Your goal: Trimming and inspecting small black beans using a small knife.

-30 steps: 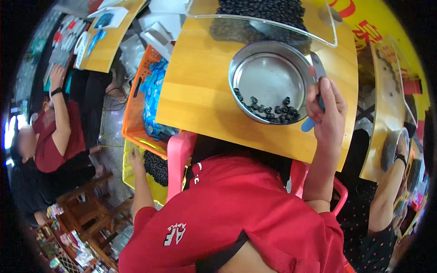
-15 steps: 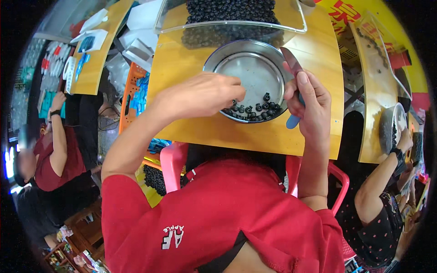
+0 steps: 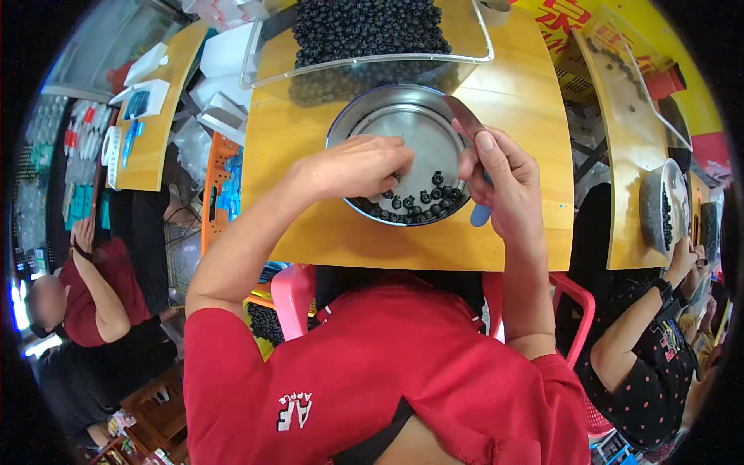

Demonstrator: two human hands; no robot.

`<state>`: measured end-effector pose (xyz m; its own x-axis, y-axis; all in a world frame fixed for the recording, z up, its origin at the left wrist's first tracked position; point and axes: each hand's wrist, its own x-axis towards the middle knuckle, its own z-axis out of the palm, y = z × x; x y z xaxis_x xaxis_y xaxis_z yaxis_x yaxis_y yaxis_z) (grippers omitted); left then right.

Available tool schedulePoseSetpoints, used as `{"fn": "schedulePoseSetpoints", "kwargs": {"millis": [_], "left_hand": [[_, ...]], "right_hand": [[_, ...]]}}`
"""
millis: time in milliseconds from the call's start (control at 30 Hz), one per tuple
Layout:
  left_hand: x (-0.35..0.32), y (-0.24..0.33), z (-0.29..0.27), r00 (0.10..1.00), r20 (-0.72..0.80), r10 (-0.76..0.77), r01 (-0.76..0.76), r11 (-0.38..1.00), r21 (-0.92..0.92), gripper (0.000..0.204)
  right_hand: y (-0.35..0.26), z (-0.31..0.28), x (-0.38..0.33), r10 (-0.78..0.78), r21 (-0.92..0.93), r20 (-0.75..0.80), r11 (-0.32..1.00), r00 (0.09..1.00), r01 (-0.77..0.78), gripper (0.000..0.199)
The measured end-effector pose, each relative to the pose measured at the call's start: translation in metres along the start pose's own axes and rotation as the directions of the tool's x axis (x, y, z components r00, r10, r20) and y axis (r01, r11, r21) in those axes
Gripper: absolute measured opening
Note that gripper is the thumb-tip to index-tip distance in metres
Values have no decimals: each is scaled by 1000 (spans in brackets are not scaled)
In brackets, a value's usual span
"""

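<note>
On the table in front of me stands a round metal pan point(image 3: 338, 130) with a dark rim. Several small black round parts point(image 3: 422, 203), knob-like with a hole, lie along its near side. My left hand point(image 3: 360, 167) reaches over the pan's left side, its fingers curled in a pinch. A dark bit of one small part shows at the fingertips; the rest is hidden. My right hand point(image 3: 508, 174) grips a knife point(image 3: 463, 118) over the pan's right rim. The knife's reddish-brown blade points up and left, and its blue handle end sticks out below the fist.
Behind the pan, a clear plastic bin point(image 3: 368, 35) holds a heap of the same black parts. An orange crate point(image 3: 219, 182) with blue packets stands left of the wooden table point(image 3: 511, 85). Co-workers sit on both sides; the right one has another metal pan point(image 3: 657, 209).
The view has shifted, so the table, pan and bin sit a little further left. My left hand stays pinched over the pan, and my right still holds the knife.
</note>
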<state>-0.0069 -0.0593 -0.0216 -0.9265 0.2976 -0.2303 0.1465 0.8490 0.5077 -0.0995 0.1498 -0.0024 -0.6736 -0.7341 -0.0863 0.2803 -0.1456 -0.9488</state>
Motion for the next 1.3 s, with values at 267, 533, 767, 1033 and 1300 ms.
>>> {"fn": "schedulePoseSetpoints", "kwargs": {"millis": [267,533,767,1033,1300], "left_hand": [[8,9,-7,980,-193,-42,22,994,-104,19],[5,35,-16,940,-286,-185,-201,377,-904,20],[9,43,-6,885,-417,-206,-359,267,-894,25],[13,43,-3,857,-486,-173,-418,317,-851,25],[9,42,-3,892,-386,-235,-362,138,-922,22]], "right_hand": [[5,1,2,-29,-43,-62,999,998,27,33],[-4,11,4,-48,-150,-139,988,989,27,40],[-6,14,3,17,-45,-107,999,994,-22,38],[-9,14,4,22,-30,-90,999,996,-25,36],[-10,12,5,36,38,-36,999,999,-35,34]]}}
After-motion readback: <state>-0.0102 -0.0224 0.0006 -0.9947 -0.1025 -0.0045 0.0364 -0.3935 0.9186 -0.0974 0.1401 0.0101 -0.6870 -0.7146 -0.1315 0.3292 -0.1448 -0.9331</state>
